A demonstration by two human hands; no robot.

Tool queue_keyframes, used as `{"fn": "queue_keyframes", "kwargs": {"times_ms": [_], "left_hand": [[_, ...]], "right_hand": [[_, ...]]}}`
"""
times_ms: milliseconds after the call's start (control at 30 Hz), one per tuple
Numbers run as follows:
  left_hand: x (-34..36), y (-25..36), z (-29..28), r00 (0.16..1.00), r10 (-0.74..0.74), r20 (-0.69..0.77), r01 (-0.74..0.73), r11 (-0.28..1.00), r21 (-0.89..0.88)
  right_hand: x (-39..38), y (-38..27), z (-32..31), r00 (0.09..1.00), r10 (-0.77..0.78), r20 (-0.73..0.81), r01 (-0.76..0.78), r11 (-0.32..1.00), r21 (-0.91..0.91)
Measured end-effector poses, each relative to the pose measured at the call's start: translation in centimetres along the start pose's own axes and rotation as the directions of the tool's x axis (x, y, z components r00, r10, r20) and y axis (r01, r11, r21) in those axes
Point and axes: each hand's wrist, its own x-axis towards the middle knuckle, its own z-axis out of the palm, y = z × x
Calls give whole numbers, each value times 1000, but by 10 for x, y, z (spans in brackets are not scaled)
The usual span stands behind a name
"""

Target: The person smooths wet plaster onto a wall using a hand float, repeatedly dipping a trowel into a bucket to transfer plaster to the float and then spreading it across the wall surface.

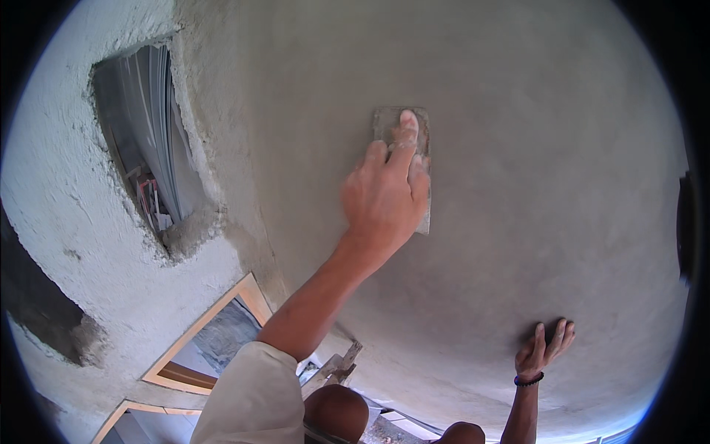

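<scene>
My left hand (384, 189) is wrapped round a plastering trowel (424, 214), with one finger stretched along its back. The trowel is a flat, rectangular metal blade smeared with grey plaster, and it lies against the grey plastered wall (532, 200). Its handle is mostly hidden under my fingers. Lower down on the right, my right hand (546, 351) rests on the same wall with its fingers stretched out and holds nothing. A dark beaded bracelet (529, 380) circles that wrist.
On the left, a white rough wall (59, 155) has a ragged opening (137, 140) with long grey strips behind it. Below it are wooden frames (255, 296). A rough timber piece (342, 366) juts out beside my knee (336, 411). A dark object (686, 229) stands at the far right.
</scene>
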Motion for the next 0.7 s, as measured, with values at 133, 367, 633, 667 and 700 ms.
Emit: {"fn": "queue_keyframes", "kwargs": {"times_ms": [133, 367, 633, 667, 700], "left_hand": [[-59, -7, 15, 993, 24, 118, -29, 999, 36], [-36, -106, 8, 941, -335, -48, 319, 924, -210], [-75, 9, 27, 976, 218, 25, -217, 976, -31], [-100, -12, 29, 987, 115, 114, -111, 993, -45], [-116, -41, 28, 981, 20, 194, -9, 998, -58]], "right_hand": [[-2, 4, 1, 1000, 12, -22, -12, 1000, -13], [-7, -1, 3, 999, 15, -34, -14, 1000, 28], [-6, -4, 3, 999, 40, -33, -39, 998, 40], [-10, -3, 2, 999, 41, -17, -41, 998, 49], [-13, 1, 4, 999, 41, -9, -40, 998, 48]]}}
